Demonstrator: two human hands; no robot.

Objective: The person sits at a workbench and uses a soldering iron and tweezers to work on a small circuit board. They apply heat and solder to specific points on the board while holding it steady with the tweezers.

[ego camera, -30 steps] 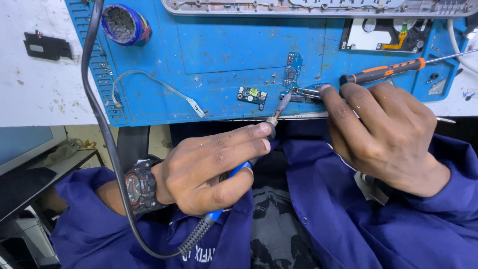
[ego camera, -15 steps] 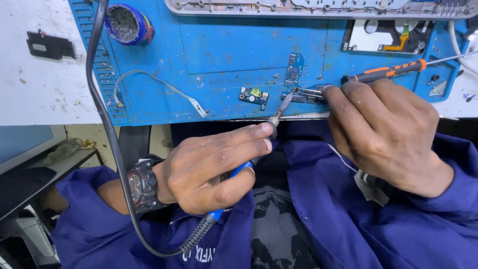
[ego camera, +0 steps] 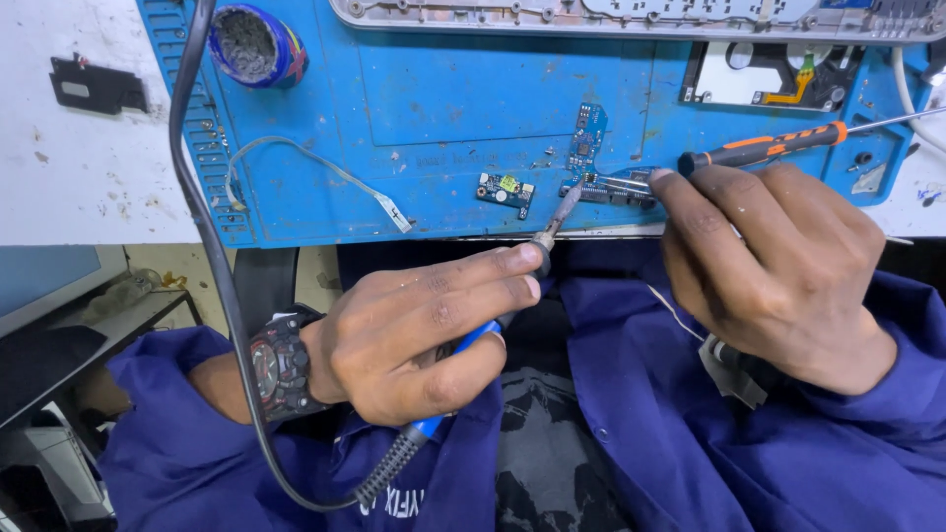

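The left hand (ego camera: 414,335) holds a soldering iron (ego camera: 512,286) in a closed grip, its long axis pointing up-right to the small circuit board (ego camera: 601,185), just beyond the tip. The right hand (ego camera: 778,276) pins that board with tweezers (ego camera: 631,182).

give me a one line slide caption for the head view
Left hand aims a blue-handled soldering iron at a small circuit board steadied by the right hand on a blue mat.
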